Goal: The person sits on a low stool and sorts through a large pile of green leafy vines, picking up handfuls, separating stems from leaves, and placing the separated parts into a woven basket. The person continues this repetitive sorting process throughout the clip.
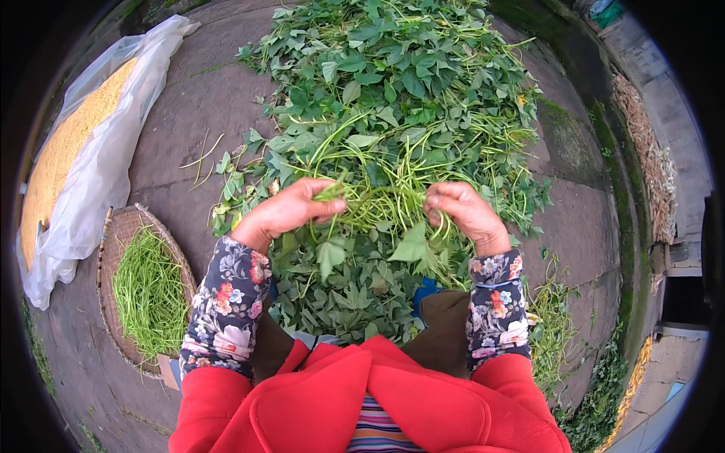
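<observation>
My left hand (294, 209) pinches a green leafy vine (391, 191) near one end. The fingers of my right hand (456, 209) close on the same vine further right, so it spans the gap between my hands. Leaves hang below both hands. Beneath and beyond lies a big heap of leafy green vines (408, 85), its bare stems tangled in the middle. Loose dark green leaves (351, 300) are piled between my knees. To my left, a woven bamboo basket (107, 283) holds a pile of thin green stems (148, 294).
Yellow grain (85, 147) lies on a translucent plastic sheet (141, 107) at the far left. A few loose stems (201, 158) are on the paved ground (209, 107). Thin vines (552, 334) lie at my right, near a mossy ledge (626, 243) along the right side.
</observation>
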The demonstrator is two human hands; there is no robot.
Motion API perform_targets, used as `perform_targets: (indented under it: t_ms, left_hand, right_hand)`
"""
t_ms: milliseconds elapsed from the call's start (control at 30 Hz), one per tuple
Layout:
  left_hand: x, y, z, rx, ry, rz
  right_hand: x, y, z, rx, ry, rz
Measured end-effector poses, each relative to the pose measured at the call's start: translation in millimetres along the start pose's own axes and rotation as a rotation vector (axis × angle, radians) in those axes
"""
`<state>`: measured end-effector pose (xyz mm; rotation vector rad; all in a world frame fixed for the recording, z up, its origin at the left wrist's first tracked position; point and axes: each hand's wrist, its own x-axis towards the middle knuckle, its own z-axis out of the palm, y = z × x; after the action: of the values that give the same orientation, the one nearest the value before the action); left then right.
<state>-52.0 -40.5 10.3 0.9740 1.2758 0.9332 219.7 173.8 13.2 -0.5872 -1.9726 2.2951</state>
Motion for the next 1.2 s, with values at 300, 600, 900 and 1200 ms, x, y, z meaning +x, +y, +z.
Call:
perform_targets:
  t_ms: [300, 600, 900, 1200]
  left_hand:
    - [45, -34, 44, -0.395, 0.302, 0.005]
    - [63, -27, 39, -0.501, 0.286, 0.094]
    - [55, -10, 33, -0.485, 0.132, 0.027]
    - [57, -17, 3, -0.426, 0.353, 0.042]
  right_hand:
    - [21, 6, 35, 0.043, 0.025, -0.052]
    - [33, 15, 52, -0.132, -0.041, -0.010]
    - [19, -13, 102, -1.064, 0.175, -0.693]
    - [-2, -28, 106, -0.314, -0.341, -0.261]
